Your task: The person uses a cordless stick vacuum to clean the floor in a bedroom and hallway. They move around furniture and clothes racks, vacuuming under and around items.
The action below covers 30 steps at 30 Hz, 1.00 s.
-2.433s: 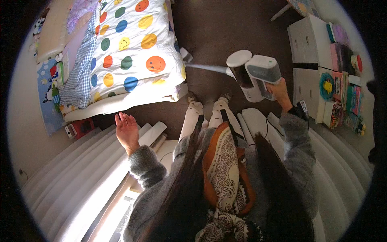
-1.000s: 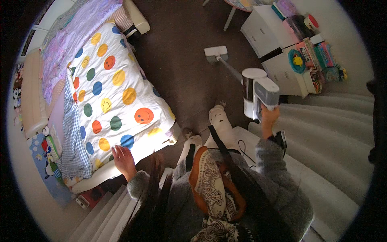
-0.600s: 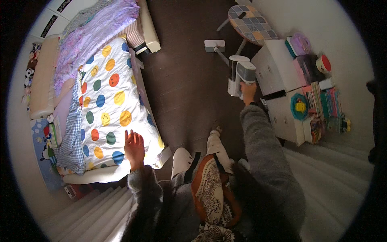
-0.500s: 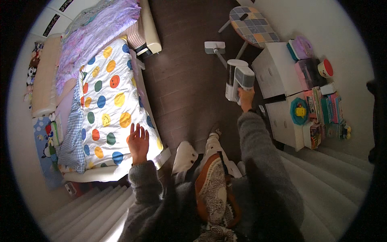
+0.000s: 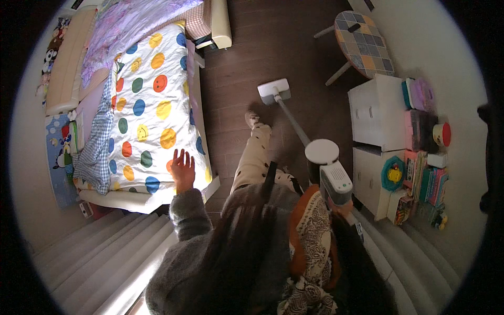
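Note:
A white and grey stick vacuum cleaner (image 5: 336, 181) is in my right hand (image 5: 342, 208), close to my right side. Its body partly covers that hand's fingers. From the body a grey tube (image 5: 291, 121) slants forward and left to a flat white floor head (image 5: 274, 91), which rests on the dark wood floor beyond my forward foot. My left hand (image 5: 182, 170) hangs in the air by the foot end of the bed, fingers spread and nothing in them. Beneath it in the view lies a white quilt (image 5: 149, 113) with coloured dots and smiley faces.
The bed's pale frame (image 5: 126, 199) runs along my left. On the right stand white drawer cabinets (image 5: 378, 118) with books and boxes on top. Farther off is an oval tiled table (image 5: 362, 44) with splayed legs. Pleated curtains (image 5: 121, 236) hang at both lower sides.
My right hand has drawn the vacuum cleaner's body back toward me and lower. One foot has stepped forward. My left hand stays open beside the bed.

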Each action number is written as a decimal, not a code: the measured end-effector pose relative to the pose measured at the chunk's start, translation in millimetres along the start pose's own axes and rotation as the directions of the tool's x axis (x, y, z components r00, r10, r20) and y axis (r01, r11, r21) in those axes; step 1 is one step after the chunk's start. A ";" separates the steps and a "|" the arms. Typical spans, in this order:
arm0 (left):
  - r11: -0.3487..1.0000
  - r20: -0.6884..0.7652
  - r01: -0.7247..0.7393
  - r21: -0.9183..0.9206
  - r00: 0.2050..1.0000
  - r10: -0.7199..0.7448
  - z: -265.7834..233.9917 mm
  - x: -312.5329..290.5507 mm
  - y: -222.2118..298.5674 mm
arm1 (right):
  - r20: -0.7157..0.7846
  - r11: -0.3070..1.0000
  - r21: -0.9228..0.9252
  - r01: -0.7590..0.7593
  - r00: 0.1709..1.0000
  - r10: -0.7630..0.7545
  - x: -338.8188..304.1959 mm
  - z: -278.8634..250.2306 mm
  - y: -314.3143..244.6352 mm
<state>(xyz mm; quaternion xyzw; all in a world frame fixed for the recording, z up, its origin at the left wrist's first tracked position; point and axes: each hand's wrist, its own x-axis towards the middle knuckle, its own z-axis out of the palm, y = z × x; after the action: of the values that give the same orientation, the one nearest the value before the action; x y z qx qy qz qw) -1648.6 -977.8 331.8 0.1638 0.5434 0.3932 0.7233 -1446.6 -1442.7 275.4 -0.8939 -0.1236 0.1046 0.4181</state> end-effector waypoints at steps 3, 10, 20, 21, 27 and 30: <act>0.999 0.079 0.038 0.004 0.996 -0.038 36.8 28.9 -9.0 | 0.086 0.996 -0.072 -0.056 0.994 0.063 62.5 53.5 -29.1; 0.993 0.040 -0.011 -0.116 0.999 0.016 111.5 97.3 41.8 | 0.084 0.943 0.331 -0.043 0.996 0.016 240.8 182.7 -158.2; 0.952 -0.078 -0.114 -0.283 0.992 0.095 151.2 168.9 117.6 | 0.257 0.855 0.519 0.004 0.953 -0.161 373.9 314.6 -251.2; 0.953 -0.107 -0.118 -0.280 0.990 0.091 153.0 173.1 118.5 | 0.255 0.855 0.518 0.010 0.953 -0.166 382.3 324.6 -251.3; 0.937 -0.208 -0.136 -0.321 0.976 0.070 159.4 191.0 123.2 | 0.314 0.876 0.481 -0.002 0.934 -0.171 424.8 382.8 -254.5; 0.937 -0.243 -0.154 -0.312 0.967 0.077 166.3 199.7 129.0 | 0.318 0.893 0.450 0.012 0.932 -0.173 443.0 409.8 -267.8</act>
<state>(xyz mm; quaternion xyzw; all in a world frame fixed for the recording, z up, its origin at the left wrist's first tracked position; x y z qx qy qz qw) -1526.9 -714.8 345.4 0.0267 0.5386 0.5364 0.6492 -1181.6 -844.3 187.8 -0.7357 -0.2120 0.2667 0.5854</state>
